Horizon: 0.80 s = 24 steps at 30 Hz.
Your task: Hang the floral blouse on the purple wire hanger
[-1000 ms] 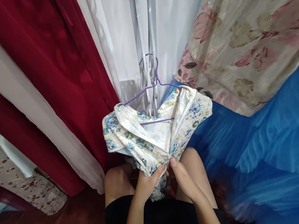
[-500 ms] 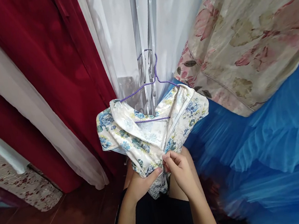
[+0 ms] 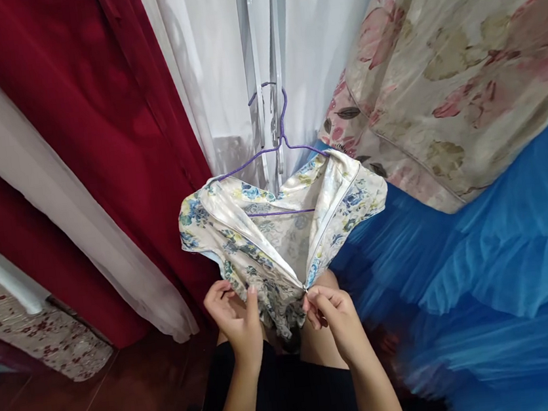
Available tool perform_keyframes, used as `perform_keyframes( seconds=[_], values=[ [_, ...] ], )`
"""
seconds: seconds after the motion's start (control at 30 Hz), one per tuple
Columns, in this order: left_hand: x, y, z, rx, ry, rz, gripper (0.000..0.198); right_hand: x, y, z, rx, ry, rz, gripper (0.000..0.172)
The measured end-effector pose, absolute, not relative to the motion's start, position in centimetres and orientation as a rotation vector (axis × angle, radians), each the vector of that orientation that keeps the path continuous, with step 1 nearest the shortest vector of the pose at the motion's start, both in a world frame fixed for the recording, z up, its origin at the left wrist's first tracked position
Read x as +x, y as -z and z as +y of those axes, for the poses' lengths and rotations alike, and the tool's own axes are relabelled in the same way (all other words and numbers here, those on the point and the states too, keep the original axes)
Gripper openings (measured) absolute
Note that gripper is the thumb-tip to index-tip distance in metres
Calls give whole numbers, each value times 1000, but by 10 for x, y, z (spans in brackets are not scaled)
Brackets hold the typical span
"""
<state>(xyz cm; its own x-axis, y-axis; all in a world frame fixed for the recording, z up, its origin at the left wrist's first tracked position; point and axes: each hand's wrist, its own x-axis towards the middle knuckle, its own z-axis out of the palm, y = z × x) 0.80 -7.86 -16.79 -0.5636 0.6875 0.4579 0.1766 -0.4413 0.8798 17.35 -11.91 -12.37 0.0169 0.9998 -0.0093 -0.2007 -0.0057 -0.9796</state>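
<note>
A cream garment with blue flowers hangs on a purple wire hanger in front of my lap. Its zip is undone from the neck, so the front spreads in a V with the pale inside showing. At the point of the V, my right hand pinches the small metal zip pull. My left hand is at the garment's lower left edge, fingers and thumb apart, holding nothing. Whether its fingertips touch the cloth, I cannot tell.
Red curtains and a sheer white drape hang on the left. Clear straps hang behind the hanger, before white cloth. Flowered fabric and blue tulle fill the right. Red floor tiles show below.
My left hand has let go of the garment and moved left, its fingers opening. The cloth has spread wider and flatter. My right hand stays at the zip, slightly lower and to the right.
</note>
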Motion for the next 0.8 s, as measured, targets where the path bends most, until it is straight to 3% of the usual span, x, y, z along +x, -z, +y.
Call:
perform_keyframes(
  seconds=[0.1, 0.2, 0.47, 0.6, 0.8],
  values=[
    [21, 161, -91, 1503, -1608, 1155, 18, 170, 121, -117, -1085, -1317, -1083, 34],
    [34, 158, -98, 1565, -1278, 921, 13, 170, 118, -119, -1088, -1301, -1109, 34],
    [45, 162, -100, 1501, -1336, 881, 22, 172, 126, -124, -1048, -1399, -1122, 40],
    [40, 157, -102, 1634, -1254, 964, 10, 169, 129, -123, -1016, -1429, -1105, 38],
    [38, 148, -101, 1725, -1243, 952, 10, 164, 129, -124, -976, -1427, -965, 36]
  ],
)
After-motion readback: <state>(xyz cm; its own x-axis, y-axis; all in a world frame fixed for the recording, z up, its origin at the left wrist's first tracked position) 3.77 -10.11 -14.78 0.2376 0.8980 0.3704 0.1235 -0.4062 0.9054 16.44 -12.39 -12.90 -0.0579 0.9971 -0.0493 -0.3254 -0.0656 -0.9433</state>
